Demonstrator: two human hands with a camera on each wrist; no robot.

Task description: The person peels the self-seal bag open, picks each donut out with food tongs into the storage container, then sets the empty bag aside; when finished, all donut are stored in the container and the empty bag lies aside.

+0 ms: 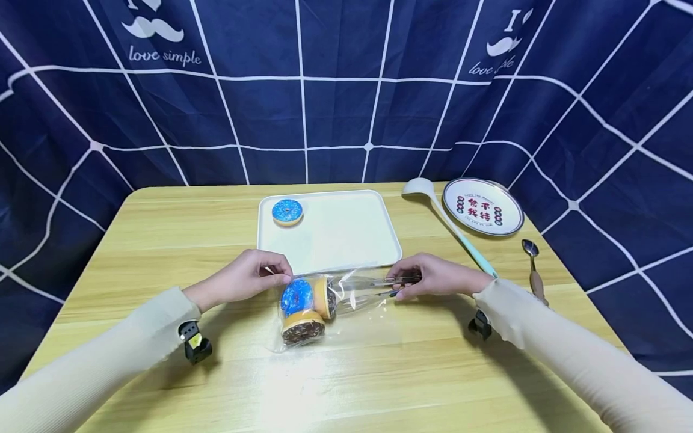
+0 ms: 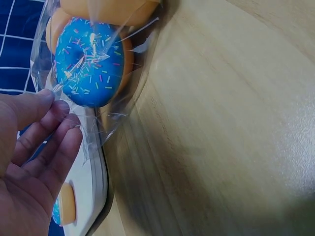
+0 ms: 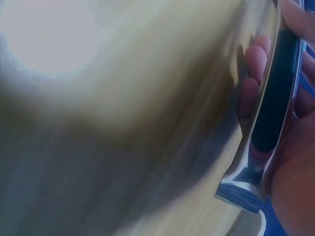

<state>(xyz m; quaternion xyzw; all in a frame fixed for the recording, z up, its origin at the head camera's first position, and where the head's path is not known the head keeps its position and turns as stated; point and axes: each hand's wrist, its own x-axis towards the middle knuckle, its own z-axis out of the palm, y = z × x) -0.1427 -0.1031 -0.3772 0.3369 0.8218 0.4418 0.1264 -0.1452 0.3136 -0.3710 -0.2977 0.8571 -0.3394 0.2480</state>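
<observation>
Passage is free at the far left corner of the worktop (image 1: 173, 231). Obstacles: bag (image 1: 354, 328), tongs (image 3: 277, 96), before tray (image 1: 346, 225); ladle (image 1: 464, 237), plate (image 1: 483, 207), far right corner; spoon (image 1: 535, 279), right edge.

It's four doughnuts (image 1: 287, 211), two hands (image 1: 251, 276) (image 1: 430, 278), one set of tongs (image 3: 275, 98), one apiece of bag (image 1: 360, 331), tray (image 1: 346, 228), ladle (image 1: 459, 233), plate (image 1: 483, 207), spoon (image 1: 536, 282)

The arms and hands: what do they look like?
They're a person's. The left sleeve and right sleeve are long, cream-coloured. Each wrist wears a black device: the left device shows a yellow patch; the right device shows none. The left hand and right hand are ungloved.
</observation>
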